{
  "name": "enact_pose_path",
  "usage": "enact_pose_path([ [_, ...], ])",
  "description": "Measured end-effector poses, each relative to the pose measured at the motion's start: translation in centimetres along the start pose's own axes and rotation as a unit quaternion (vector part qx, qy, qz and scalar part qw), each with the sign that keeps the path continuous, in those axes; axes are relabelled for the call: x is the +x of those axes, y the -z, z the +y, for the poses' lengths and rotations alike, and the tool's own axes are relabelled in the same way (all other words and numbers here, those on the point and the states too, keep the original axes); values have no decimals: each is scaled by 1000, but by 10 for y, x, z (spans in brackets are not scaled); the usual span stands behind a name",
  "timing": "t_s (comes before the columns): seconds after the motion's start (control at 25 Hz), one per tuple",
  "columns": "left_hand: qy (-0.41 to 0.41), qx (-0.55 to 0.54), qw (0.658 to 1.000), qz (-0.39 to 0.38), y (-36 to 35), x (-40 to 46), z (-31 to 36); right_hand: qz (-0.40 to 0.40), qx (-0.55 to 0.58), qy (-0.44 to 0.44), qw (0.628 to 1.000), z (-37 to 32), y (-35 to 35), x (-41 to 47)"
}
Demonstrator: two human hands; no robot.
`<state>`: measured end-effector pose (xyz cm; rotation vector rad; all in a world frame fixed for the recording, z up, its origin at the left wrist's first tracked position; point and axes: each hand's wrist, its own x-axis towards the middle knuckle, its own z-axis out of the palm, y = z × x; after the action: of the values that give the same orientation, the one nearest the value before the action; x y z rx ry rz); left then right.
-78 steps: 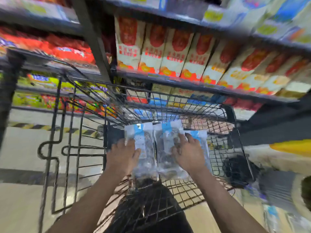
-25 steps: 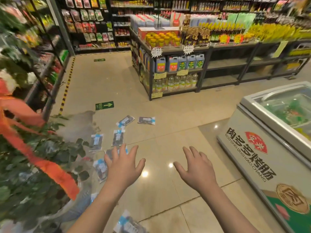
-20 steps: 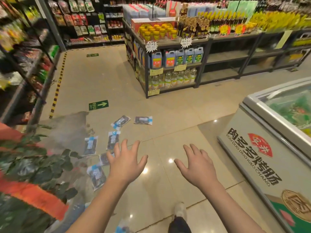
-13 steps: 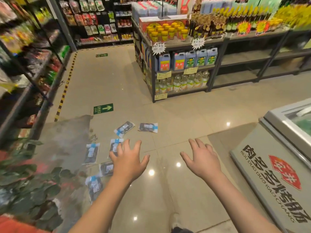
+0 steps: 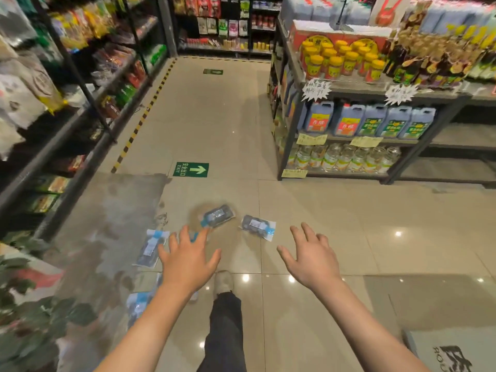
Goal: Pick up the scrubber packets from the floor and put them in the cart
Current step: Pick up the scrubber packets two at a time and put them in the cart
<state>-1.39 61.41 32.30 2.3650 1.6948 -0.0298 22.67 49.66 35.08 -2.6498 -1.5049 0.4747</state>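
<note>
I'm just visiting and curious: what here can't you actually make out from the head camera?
- Cart: outside the head view.
- Packet under the left hand: mostly covered by the fingers.
- Packet by the left forearm: partly hidden by the arm, blurred.
- Label print on the packet ahead of the right hand: too small.

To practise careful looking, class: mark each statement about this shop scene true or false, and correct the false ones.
1. Both hands are empty. True: the left hand and right hand are spread open.
2. Scrubber packets lie on the floor. True.
3. The cart stands beside the packets. False: no cart is in view.
4. The green exit sign has an arrow pointing left. False: it points right.
</note>
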Motion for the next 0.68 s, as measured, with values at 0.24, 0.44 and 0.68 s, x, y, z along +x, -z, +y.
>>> enact_pose_path([
  [0.24,5,-22,1000,-20,-1,225,15,8,-31,2,999,-40,18,221],
  [0.44,-5,-18,999,-40,12,372,37,-29,-19,4,999,-61,36,373],
  [0.68,37,6,995,-96,-38,484,56,-104,7,7,995,-37,-1,504],
])
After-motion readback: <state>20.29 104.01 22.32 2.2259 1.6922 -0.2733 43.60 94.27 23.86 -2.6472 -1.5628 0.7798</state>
